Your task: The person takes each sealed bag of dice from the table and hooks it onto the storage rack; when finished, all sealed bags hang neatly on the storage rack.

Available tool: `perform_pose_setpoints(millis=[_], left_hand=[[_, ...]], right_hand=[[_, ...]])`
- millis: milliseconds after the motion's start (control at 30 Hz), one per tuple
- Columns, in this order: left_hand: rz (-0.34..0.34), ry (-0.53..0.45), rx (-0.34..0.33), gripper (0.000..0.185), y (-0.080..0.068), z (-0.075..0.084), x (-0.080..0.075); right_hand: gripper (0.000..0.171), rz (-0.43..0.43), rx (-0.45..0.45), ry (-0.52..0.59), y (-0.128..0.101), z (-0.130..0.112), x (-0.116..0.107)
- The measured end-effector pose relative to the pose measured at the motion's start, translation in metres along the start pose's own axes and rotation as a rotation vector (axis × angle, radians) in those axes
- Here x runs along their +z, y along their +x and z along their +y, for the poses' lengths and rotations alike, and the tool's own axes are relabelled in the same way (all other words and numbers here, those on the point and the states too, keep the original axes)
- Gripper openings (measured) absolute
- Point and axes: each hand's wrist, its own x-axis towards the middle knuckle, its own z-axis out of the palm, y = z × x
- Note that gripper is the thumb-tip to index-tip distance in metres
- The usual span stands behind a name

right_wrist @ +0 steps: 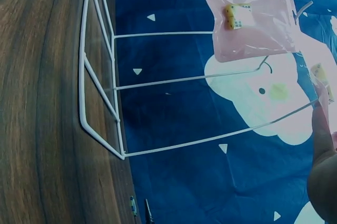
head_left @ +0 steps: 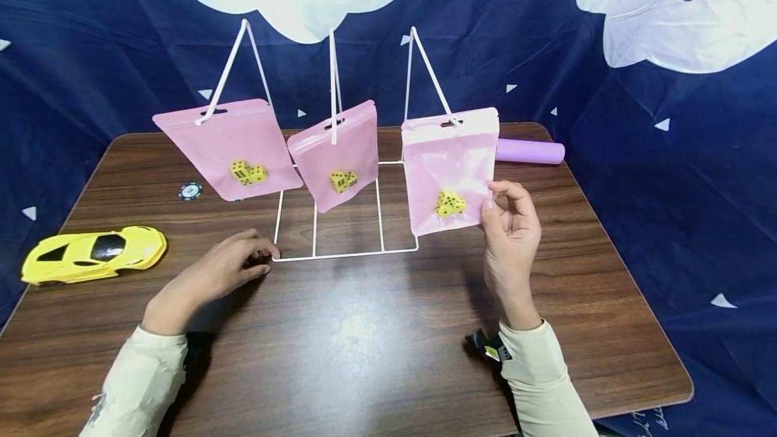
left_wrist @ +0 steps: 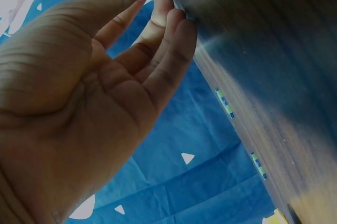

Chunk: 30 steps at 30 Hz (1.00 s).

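Note:
A white wire rack (head_left: 346, 255) stands on the table, and a pink zip bag hangs from each of its three hooks. Yellow dice show through the left bag (head_left: 212, 147), the middle bag (head_left: 358, 147) and the right bag (head_left: 449, 160). My right hand (head_left: 512, 241) pinches the right bag's side edge between thumb and forefinger; that bag's slot is around the tip of its hook. Low at the rack's front left corner, my left hand (head_left: 227, 265) touches the base wire with a fingertip. Its fingers look loosely bent in the left wrist view, thumb apart from them.
On the left lies a yellow toy car (head_left: 97, 255), with a poker chip (head_left: 190, 191) farther back. A purple cylinder (head_left: 530, 151) is behind the right bag. Near my right sleeve sits a small black object (head_left: 485, 346). Dark blue cloth (head_left: 668, 221) surrounds the wooden table (head_left: 352, 349).

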Motion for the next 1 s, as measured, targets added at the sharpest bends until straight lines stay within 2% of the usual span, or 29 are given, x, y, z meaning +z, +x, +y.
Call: perform_pose_setpoints(millis=[300,667,867,967,1000], left_hand=[[-0.014,-0.01,-0.01,0.032,0.0,-0.002,0.001],[0.003,-0.001,0.004,0.033,-0.001,-0.003,0.003],[-0.002,-0.005,-0.003,0.033,-0.001,-0.003,0.002],[0.01,-0.003,0.01,0.035,0.0,-0.001,0.0],[-0.001,-0.015,0.003,0.033,0.002,0.01,-0.008]], right_hand=[[0.028,-0.002,0.019,-0.058,-0.001,0.004,0.0],[0.035,-0.033,-0.104,-0.157,0.0,0.009,-0.006],[0.027,-0.041,-0.102,-0.175,-0.001,0.011,-0.008],[0.023,-0.041,-0.102,-0.183,-0.002,0.01,-0.008],[0.022,-0.038,-0.106,-0.19,-0.002,0.01,-0.008]])
